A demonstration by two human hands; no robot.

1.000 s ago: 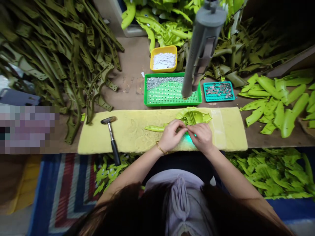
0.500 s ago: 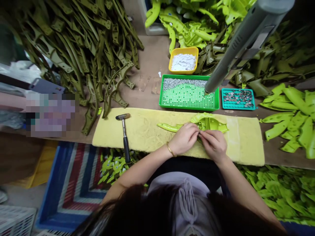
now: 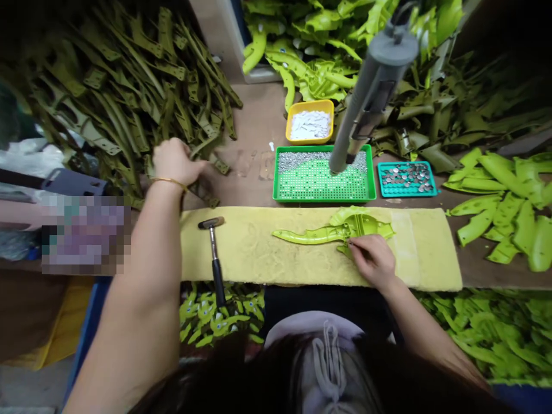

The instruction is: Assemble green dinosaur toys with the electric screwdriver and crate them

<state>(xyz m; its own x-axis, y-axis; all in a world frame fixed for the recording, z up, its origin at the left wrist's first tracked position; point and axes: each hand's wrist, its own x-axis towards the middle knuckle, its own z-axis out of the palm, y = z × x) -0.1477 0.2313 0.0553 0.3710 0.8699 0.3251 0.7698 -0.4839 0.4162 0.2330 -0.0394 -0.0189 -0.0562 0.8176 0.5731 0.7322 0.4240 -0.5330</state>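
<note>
My left hand (image 3: 175, 164) reaches over the pile of olive-green plastic parts (image 3: 129, 98), its thumb stretched out to the right. Its other fingers are largely hidden behind the back of the hand, against the parts. My right hand (image 3: 374, 257) is closed in a pinch at the lower edge of a lime-green plastic shell (image 3: 364, 224). Whatever lies between those fingertips is too small to make out. The shell rests hollow side up on a yellow padded mat (image 3: 259, 264), beside a long curved lime-green part (image 3: 302, 236).
A hammer (image 3: 214, 253) lies on the mat's left. Behind are a green tray (image 3: 325, 200) of small metal pieces, a teal tray (image 3: 407, 194) of metal discs and a yellow bowl (image 3: 288, 135) of white pieces. A grey electric screwdriver (image 3: 362, 98) hangs above. Lime-green parts (image 3: 509, 207) lie right.
My left hand has left the lime-green shell and moved far left to the olive-green parts. My right hand stays pinched at the shell. The view has shifted, and the screwdriver appears further left.
</note>
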